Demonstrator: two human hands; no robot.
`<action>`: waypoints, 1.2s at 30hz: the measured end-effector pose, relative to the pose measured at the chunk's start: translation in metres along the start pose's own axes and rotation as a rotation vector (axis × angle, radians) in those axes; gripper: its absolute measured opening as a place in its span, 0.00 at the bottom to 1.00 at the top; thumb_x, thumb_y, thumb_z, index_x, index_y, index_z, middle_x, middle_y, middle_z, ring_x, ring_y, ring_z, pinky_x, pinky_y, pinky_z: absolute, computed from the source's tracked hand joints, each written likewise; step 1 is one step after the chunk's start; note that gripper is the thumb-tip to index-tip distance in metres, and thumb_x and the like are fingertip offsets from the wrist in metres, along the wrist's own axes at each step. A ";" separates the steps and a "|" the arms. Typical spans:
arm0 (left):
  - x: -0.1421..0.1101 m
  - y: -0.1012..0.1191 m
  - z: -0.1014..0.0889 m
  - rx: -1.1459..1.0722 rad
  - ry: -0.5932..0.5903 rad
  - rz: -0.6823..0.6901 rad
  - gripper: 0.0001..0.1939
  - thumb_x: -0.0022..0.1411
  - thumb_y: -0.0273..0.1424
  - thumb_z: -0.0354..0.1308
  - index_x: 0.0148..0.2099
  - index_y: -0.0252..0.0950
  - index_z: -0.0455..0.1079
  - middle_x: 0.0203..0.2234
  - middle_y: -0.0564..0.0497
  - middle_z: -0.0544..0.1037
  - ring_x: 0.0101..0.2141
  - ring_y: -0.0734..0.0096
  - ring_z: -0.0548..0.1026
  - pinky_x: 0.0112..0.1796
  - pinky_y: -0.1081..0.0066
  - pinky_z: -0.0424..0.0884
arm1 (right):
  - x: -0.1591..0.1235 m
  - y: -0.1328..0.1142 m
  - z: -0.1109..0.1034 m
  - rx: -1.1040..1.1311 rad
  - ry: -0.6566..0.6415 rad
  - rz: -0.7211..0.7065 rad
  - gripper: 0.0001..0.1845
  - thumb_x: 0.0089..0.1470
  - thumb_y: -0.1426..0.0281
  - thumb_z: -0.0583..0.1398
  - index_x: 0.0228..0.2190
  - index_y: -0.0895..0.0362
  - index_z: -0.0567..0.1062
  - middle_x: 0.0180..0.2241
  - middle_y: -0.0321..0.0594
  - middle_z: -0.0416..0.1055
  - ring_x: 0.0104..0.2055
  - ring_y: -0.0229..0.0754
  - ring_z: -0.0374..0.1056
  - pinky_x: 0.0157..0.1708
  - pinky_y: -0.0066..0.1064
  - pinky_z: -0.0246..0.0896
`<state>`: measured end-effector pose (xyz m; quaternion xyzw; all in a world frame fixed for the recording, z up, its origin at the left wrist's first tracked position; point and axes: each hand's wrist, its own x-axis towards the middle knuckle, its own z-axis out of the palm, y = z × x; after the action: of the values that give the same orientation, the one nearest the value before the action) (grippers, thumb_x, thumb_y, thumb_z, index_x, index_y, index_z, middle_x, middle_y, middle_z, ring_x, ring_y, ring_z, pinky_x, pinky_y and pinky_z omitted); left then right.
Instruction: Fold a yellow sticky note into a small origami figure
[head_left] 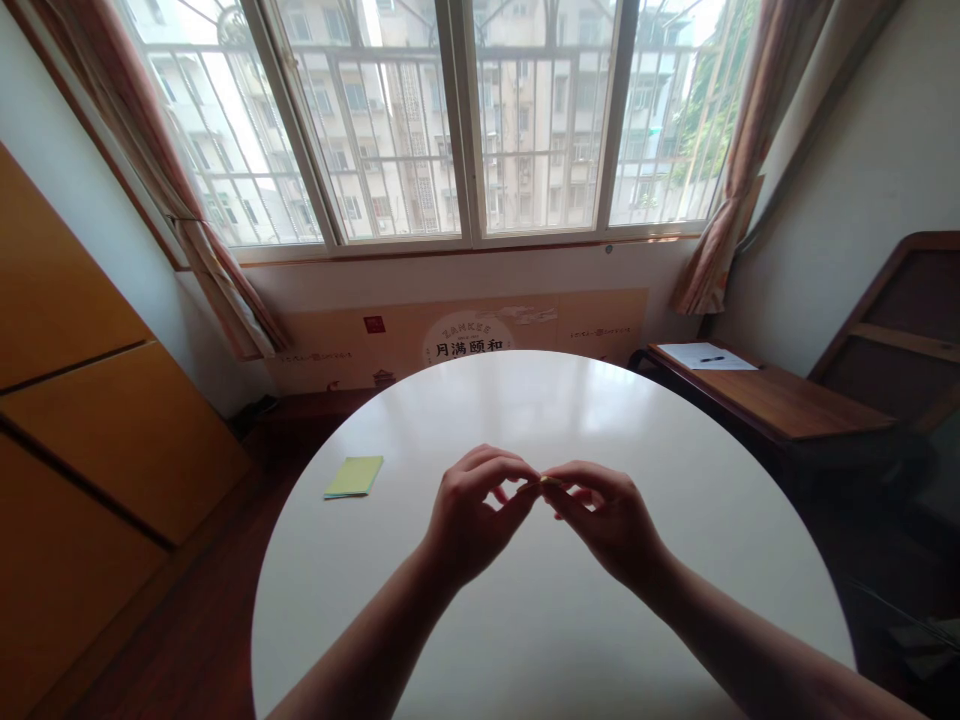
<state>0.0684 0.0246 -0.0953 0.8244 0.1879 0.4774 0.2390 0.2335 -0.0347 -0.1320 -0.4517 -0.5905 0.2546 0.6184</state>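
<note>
My left hand (474, 512) and my right hand (609, 512) meet above the middle of the white round table (555, 610). Thumb and fingers of each are pinched on a small yellow piece of paper (550, 481), mostly covered by the fingertips. Its full shape cannot be made out. To the left of my hands, a pad of sticky notes (355, 476) lies flat on the tabletop, yellow-green on top with a bluish layer showing at its lower edge.
Beyond the table stands a printed beige panel (600, 325) under a barred window (405, 140). A wooden side table (817, 400) at right bears a white sheet (690, 355) and a pen (712, 359). An orange-brown cabinet (112, 430) is at left.
</note>
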 end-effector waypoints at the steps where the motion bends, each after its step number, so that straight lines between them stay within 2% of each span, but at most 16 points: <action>1: 0.000 0.000 0.000 0.002 0.002 0.004 0.03 0.59 0.25 0.61 0.34 0.36 0.76 0.29 0.48 0.78 0.31 0.69 0.77 0.25 0.75 0.74 | 0.000 -0.001 0.000 -0.014 -0.002 -0.015 0.08 0.57 0.63 0.64 0.33 0.54 0.81 0.33 0.44 0.79 0.32 0.46 0.74 0.26 0.35 0.72; 7: -0.002 0.000 0.001 0.013 -0.013 -0.021 0.04 0.59 0.26 0.60 0.35 0.37 0.76 0.31 0.47 0.78 0.30 0.70 0.76 0.25 0.75 0.74 | -0.001 -0.006 -0.002 -0.120 -0.014 -0.098 0.06 0.58 0.65 0.63 0.34 0.52 0.81 0.32 0.43 0.79 0.32 0.46 0.74 0.27 0.35 0.71; 14: -0.003 0.002 0.001 0.028 -0.024 -0.057 0.04 0.57 0.24 0.59 0.35 0.36 0.75 0.32 0.47 0.77 0.29 0.71 0.76 0.25 0.75 0.75 | -0.002 -0.008 0.000 -0.188 -0.015 -0.132 0.06 0.58 0.67 0.61 0.34 0.51 0.80 0.31 0.42 0.79 0.31 0.46 0.74 0.27 0.35 0.71; 20: -0.004 0.001 0.003 0.074 0.001 -0.002 0.06 0.55 0.22 0.58 0.33 0.37 0.74 0.31 0.49 0.77 0.30 0.71 0.75 0.26 0.74 0.73 | -0.003 -0.009 0.001 -0.191 -0.026 -0.126 0.05 0.57 0.70 0.62 0.34 0.52 0.80 0.31 0.40 0.79 0.31 0.45 0.74 0.28 0.34 0.71; 24: -0.003 0.004 0.003 0.063 -0.007 -0.018 0.07 0.54 0.21 0.57 0.31 0.37 0.73 0.30 0.49 0.76 0.29 0.72 0.74 0.27 0.74 0.73 | -0.003 -0.010 0.002 -0.167 -0.030 -0.085 0.05 0.56 0.69 0.62 0.32 0.52 0.80 0.31 0.40 0.79 0.32 0.45 0.74 0.28 0.34 0.70; 28: -0.001 0.005 0.002 -0.046 -0.051 -0.147 0.05 0.54 0.22 0.57 0.30 0.36 0.72 0.29 0.50 0.75 0.28 0.73 0.73 0.25 0.76 0.71 | -0.002 -0.009 0.003 -0.099 -0.019 -0.019 0.06 0.55 0.66 0.64 0.31 0.54 0.80 0.30 0.41 0.79 0.32 0.46 0.74 0.28 0.34 0.70; 30: 0.000 0.004 0.002 -0.106 -0.074 -0.231 0.02 0.56 0.25 0.59 0.32 0.35 0.73 0.29 0.49 0.75 0.29 0.71 0.73 0.23 0.77 0.70 | -0.001 -0.008 0.003 -0.014 -0.020 0.058 0.07 0.54 0.63 0.65 0.30 0.55 0.80 0.29 0.42 0.78 0.31 0.46 0.74 0.26 0.33 0.69; 32: 0.001 0.002 0.000 -0.151 -0.096 -0.287 0.04 0.57 0.30 0.62 0.36 0.35 0.74 0.31 0.48 0.76 0.30 0.70 0.73 0.22 0.78 0.69 | 0.000 -0.006 0.003 0.101 -0.041 0.145 0.10 0.52 0.61 0.66 0.31 0.55 0.80 0.29 0.42 0.78 0.29 0.45 0.73 0.23 0.32 0.68; 34: 0.001 0.000 -0.001 -0.165 -0.115 -0.304 0.09 0.56 0.33 0.64 0.39 0.35 0.75 0.33 0.47 0.77 0.31 0.69 0.73 0.21 0.78 0.68 | 0.001 -0.004 0.002 0.201 -0.063 0.212 0.12 0.52 0.59 0.66 0.32 0.56 0.80 0.29 0.43 0.78 0.28 0.44 0.72 0.21 0.31 0.67; 36: 0.001 -0.002 -0.001 -0.142 -0.130 -0.305 0.08 0.57 0.34 0.64 0.37 0.34 0.75 0.31 0.47 0.77 0.29 0.70 0.73 0.20 0.78 0.66 | 0.001 -0.003 0.001 0.255 -0.074 0.247 0.13 0.53 0.59 0.66 0.32 0.56 0.80 0.29 0.43 0.78 0.28 0.43 0.72 0.21 0.30 0.66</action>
<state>0.0675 0.0273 -0.0955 0.7967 0.2608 0.3931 0.3779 0.2324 -0.0349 -0.1285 -0.4292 -0.5157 0.4179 0.6126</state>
